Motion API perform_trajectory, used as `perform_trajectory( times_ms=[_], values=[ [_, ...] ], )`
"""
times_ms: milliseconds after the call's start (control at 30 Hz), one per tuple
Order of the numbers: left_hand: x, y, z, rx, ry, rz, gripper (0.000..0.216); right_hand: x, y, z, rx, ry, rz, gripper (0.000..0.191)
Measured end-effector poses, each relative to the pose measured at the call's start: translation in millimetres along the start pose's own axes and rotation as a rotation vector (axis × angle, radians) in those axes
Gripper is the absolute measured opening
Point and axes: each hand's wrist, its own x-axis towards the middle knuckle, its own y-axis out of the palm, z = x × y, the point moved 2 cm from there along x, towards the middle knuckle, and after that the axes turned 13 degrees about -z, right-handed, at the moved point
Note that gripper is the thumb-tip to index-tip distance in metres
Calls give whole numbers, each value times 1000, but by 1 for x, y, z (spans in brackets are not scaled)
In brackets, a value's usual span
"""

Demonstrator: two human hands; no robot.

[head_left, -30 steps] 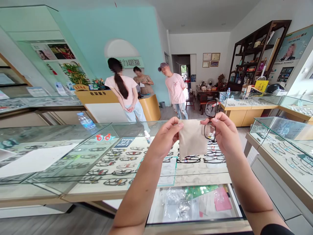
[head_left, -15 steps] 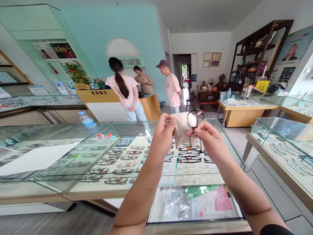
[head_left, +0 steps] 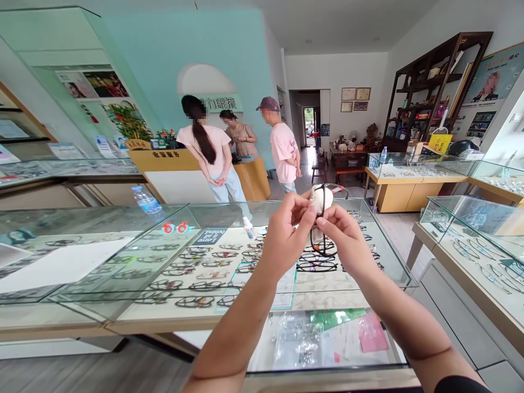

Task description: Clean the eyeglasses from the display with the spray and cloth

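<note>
A turquoise wall point(head_left: 143, 54) stands left of dark wooden shelving point(head_left: 428, 90), above grey flooring point(head_left: 45, 371).

A glass display counter point(head_left: 139, 327) stands beneath the left hand point(head_left: 284, 234) and right hand point(head_left: 347, 234). Left of them, 1 white sheet point(head_left: 69, 267) and 1 water bottle point(head_left: 146, 201) rest on top; inside, spectacles point(head_left: 317, 267) lie in rows below.

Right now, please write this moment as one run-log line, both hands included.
left hand: holds cloth | right hand: holds glasses | cloth: bunched at upper lens | below: display case
</note>
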Motion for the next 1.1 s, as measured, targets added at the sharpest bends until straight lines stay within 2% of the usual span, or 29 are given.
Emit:
perform_trajectory(
  times_ms=[100,200,333,433,567,667,900,1100],
  values=[
    [-1,1,-2,-7,-53,-14,46,0,2,-2,33,10,40,44],
    [2,0,-2,-40,-111,-114,47,1,3,-3,44,23,79,44],
    [7,-2,1,-140,-188,-184,61,3,4,-3,25,10,136,46],
    [11,-6,3,-174,-254,-123,66,4,3,-2,29,-16,201,41],
    [14,-9,3,-193,-336,106,58,5,1,-1,28,-19,261,40],
    [14,-7,3,-234,-358,192,57,5,-1,-1,25,10,278,41],
    [12,-2,-2,-367,-436,119,54,8,-4,1,51,88,236,41],
    [14,-11,2,-230,-392,54,53,11,-7,3,29,119,217,39]
  ],
)
